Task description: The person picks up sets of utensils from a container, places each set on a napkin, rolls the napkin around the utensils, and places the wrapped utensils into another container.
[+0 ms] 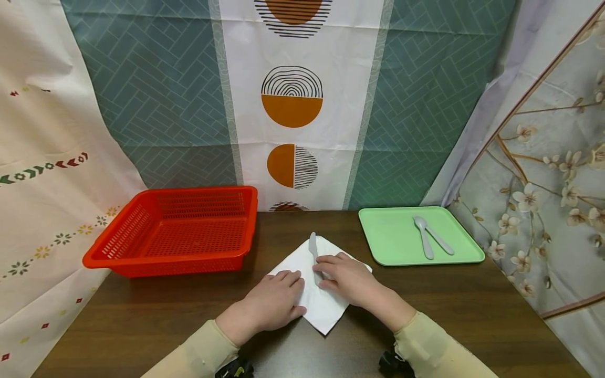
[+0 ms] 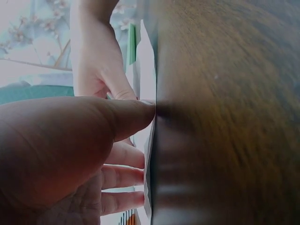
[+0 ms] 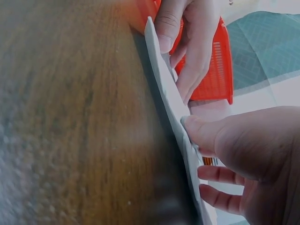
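A white paper napkin (image 1: 331, 310) lies on the table, turned so a corner faces me. On it is a light grey plastic knife (image 1: 313, 245), its blade pointing away toward the far corner. My right hand (image 1: 347, 278) pinches the knife's handle between thumb and fingers, partly covering it. The left hand (image 1: 274, 299) rests on the napkin's left side, its fingers extended and its thumb (image 2: 133, 115) at the napkin's near edge. From the right wrist view, the right thumb (image 3: 201, 133) sits low by the napkin, and the left hand (image 3: 199, 42) is just beyond.
At the back left stands a red plastic basket (image 1: 170, 266). A green tray (image 1: 387, 236) at the back right bears a grey spoon (image 1: 423, 236) and another grey utensil (image 1: 440, 241). Patterned cloths hang behind and along both sides of the brown table (image 1: 156, 310).
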